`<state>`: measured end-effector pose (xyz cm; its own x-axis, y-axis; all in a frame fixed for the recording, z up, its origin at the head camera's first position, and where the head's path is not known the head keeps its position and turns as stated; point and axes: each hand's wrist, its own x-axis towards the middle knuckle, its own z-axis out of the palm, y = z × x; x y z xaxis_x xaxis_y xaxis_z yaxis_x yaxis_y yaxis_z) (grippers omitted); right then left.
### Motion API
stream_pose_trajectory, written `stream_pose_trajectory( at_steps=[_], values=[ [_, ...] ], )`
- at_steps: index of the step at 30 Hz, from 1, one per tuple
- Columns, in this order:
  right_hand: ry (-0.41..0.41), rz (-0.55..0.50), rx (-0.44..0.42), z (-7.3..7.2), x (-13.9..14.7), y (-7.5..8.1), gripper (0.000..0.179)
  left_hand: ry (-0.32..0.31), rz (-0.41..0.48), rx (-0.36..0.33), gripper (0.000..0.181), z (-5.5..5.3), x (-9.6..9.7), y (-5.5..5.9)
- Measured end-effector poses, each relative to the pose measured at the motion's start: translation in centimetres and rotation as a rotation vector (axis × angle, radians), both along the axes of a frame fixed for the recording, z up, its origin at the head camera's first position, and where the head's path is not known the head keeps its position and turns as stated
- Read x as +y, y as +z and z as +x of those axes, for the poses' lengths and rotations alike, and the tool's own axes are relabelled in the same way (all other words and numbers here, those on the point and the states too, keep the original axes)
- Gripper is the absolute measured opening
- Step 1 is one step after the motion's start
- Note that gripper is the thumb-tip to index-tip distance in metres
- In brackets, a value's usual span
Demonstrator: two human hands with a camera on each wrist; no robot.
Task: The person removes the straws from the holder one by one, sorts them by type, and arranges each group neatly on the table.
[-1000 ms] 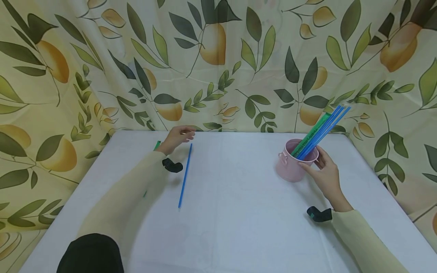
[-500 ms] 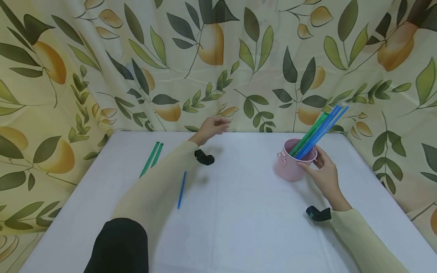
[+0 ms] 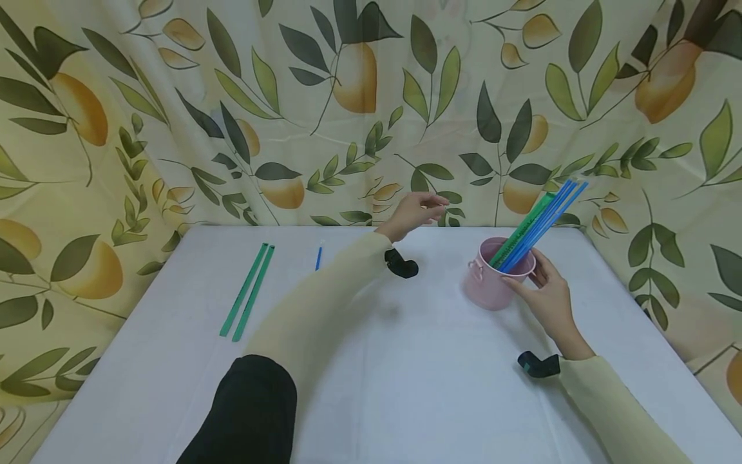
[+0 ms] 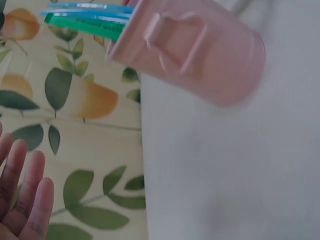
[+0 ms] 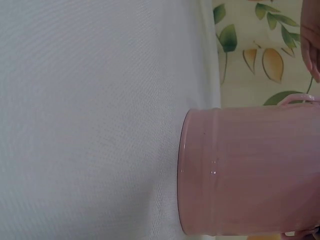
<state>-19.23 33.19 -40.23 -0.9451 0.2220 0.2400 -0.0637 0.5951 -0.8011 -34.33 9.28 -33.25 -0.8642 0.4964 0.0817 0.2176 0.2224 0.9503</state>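
Observation:
A pink bucket with small side handles stands at the right of the table, holding several thin blue sticks and green strips that lean right out of its mouth. My right hand grips its near right side, thumb at the rim. To the left of the bucket, my left hand hovers near the table's back edge, fingers loosely bent with nothing in them. In the left wrist view, its fingers are apart from the bucket. The right wrist view shows the bucket's wall up close.
Two flat green strips lie side by side at the left of the white table. One blue stick lies right of them, mostly hidden by my left sleeve. A leaf-patterned curtain hangs behind.
My left hand has swept right from near the blue stick towards the bucket, uncovering the two green strips. The right hand keeps its hold on the bucket.

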Motion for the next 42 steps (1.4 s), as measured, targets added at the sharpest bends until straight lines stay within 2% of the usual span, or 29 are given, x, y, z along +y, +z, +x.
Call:
stream_pose_trajectory(
  at_steps=[7, 10, 15, 19, 28, 36, 42],
  values=[
    [0.002, 0.005, 0.000, 0.1, -0.2, 0.1, 0.081, -0.061, 0.027, 0.038, 0.028, 0.8, 3.6, 0.4],
    [0.006, 0.007, 0.002, 0.2, -0.2, 0.2, 0.081, -0.091, 0.037, 0.033, 0.029, 1.2, 5.0, 0.4],
    [0.012, 0.005, 0.018, 0.1, -0.1, 0.1, 0.080, -0.130, -0.005, 0.009, 0.029, 2.1, 7.0, 0.4],
    [0.011, 0.008, 0.022, 0.1, -0.1, 0.1, 0.081, -0.136, -0.036, 0.005, 0.028, 2.6, 8.4, 0.3],
    [0.017, 0.008, 0.035, 0.1, 0.1, 0.1, 0.079, -0.083, -0.076, 0.045, 0.028, 2.6, 11.0, 0.0],
    [0.036, 0.014, 0.035, 0.0, 0.1, -0.3, 0.080, -0.012, -0.148, 0.127, 0.023, 2.8, 12.4, -0.7],
    [0.045, 0.010, 0.043, 0.1, 0.2, -0.4, 0.080, -0.009, -0.200, 0.172, 0.026, 2.8, 13.3, -0.9]
  ],
)
